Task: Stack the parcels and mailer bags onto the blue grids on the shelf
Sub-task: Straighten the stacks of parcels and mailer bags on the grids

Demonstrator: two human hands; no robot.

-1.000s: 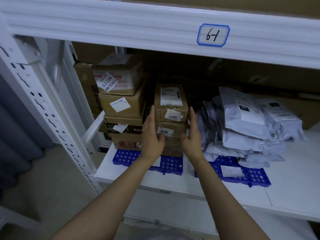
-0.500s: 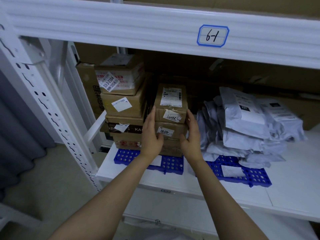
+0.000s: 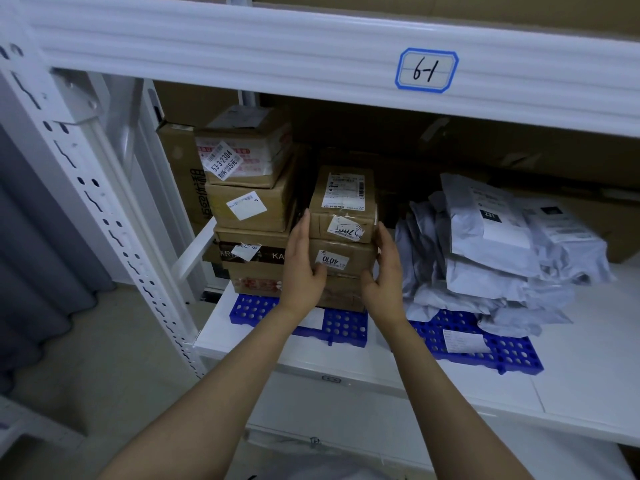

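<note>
Nearly done (nothing loose in sight): boxes (image 3: pixel 341 202) top the grid (image 3: pixel 343 327), bags (image 3: pixel 491 244) heaped at three o'clock; left hand (image 3: pixel 301 271) and right hand (image 3: pixel 384 275), fingers straight, steady the boxes' sides.

Two blue grids (image 3: pixel 346 329), seven-plus parcels (image 3: pixel 341 199), one mailer-bag heap (image 3: pixel 485 271)

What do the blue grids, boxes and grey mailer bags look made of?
Blue grids: probably moulded plastic; uniform glossy blue, regular round holes. Boxes: brown cardboard, matte, with tape and paper labels. Mailer bags: likely thin plastic film; soft creases, slight sheen.
</note>
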